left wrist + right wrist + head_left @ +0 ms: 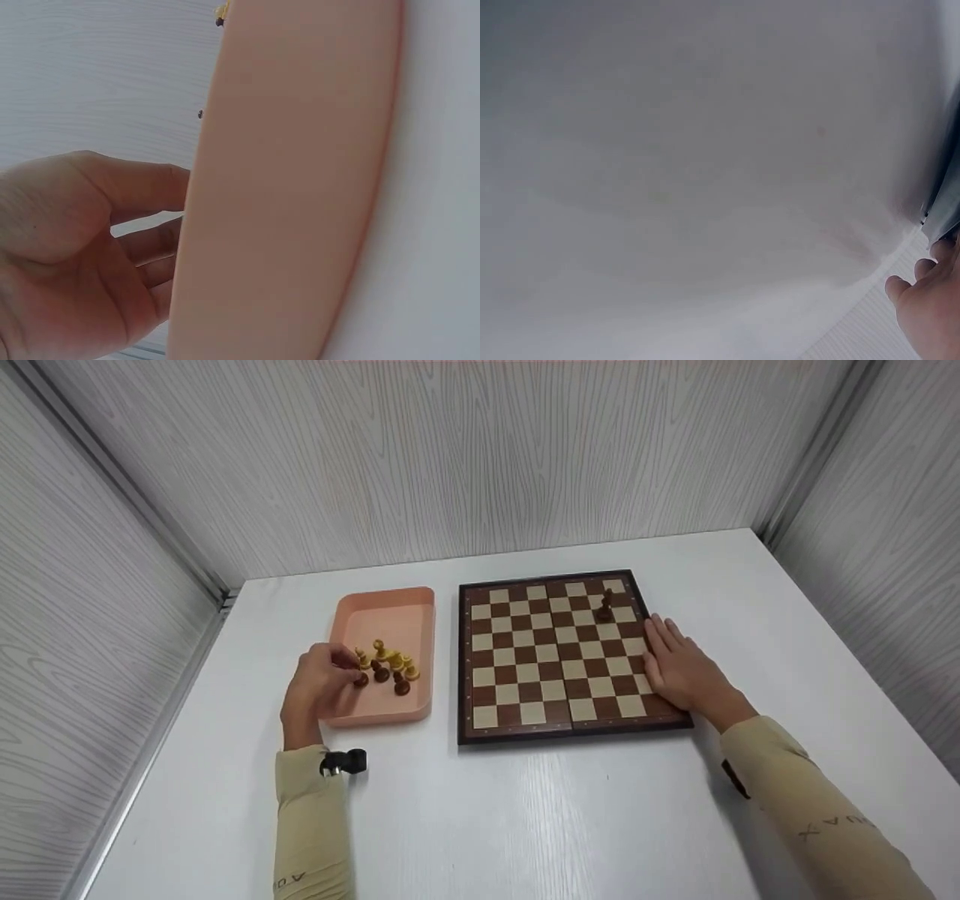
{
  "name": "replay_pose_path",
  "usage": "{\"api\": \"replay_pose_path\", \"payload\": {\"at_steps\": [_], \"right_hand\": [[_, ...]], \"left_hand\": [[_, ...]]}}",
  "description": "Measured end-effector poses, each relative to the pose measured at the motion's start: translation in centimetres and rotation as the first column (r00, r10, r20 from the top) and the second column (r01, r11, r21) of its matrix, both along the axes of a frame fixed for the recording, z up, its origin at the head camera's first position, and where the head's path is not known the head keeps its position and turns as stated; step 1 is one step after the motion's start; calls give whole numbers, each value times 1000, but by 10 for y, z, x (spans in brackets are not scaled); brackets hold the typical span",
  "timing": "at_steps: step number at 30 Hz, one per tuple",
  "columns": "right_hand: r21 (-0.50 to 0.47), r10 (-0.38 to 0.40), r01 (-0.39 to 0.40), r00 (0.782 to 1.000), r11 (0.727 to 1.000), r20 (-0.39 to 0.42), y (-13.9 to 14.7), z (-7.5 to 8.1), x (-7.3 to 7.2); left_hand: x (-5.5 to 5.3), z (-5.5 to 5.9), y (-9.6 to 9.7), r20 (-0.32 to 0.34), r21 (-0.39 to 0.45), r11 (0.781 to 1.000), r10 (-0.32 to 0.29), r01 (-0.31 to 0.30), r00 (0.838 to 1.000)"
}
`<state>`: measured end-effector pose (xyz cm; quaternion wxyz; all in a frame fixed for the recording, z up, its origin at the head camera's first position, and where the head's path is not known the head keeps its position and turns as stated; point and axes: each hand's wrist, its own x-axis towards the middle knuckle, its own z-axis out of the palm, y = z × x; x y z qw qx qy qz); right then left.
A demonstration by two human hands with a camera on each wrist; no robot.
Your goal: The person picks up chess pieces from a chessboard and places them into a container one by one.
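Observation:
My left hand reaches over the near left side of a peach plastic tray. Its curled thumb and fingers pinch a dark brown chess pawn, mostly covered by the fingertips. In the left wrist view the tray wall hides those fingertips. Beside the pawn lie two more dark chess pieces and several yellow ones. My right hand rests with straight fingers along the right edge of a brown and cream chessboard. One tall dark chess piece stands near the board's far right corner.
The tray and board lie side by side on a white table, with a narrow gap between them. Pale wood-grain panels enclose the back and both sides. A black wrist device sits on the left sleeve.

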<state>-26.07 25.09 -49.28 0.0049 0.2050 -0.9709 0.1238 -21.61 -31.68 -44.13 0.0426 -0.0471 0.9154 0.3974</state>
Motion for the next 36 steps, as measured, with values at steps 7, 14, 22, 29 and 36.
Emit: {"api": "replay_pose_path", "payload": {"at_steps": [7,14,22,29,36], "right_hand": [[12,1,-1,1000,1000,-2,1,0,1],[14,3,-3,1000,1000,12,2,2,1],[15,4,-4,1000,1000,-2,2,-1,0],[2,-5,5,1000,1000,-12,1,0,0],[21,-2,3,1000,1000,-5,2,-1,1]], "left_hand": [[-3,-3,2,7,-39,999,11,-10,1000],[-4,-3,4,9,-47,999,2,-2,1000],[2,3,1,8,-7,1000,-1,1,1000],[2,13,1,-40,2,1000,-5,6,999],[5,23,6,-147,63,997,-23,33,989]]}}
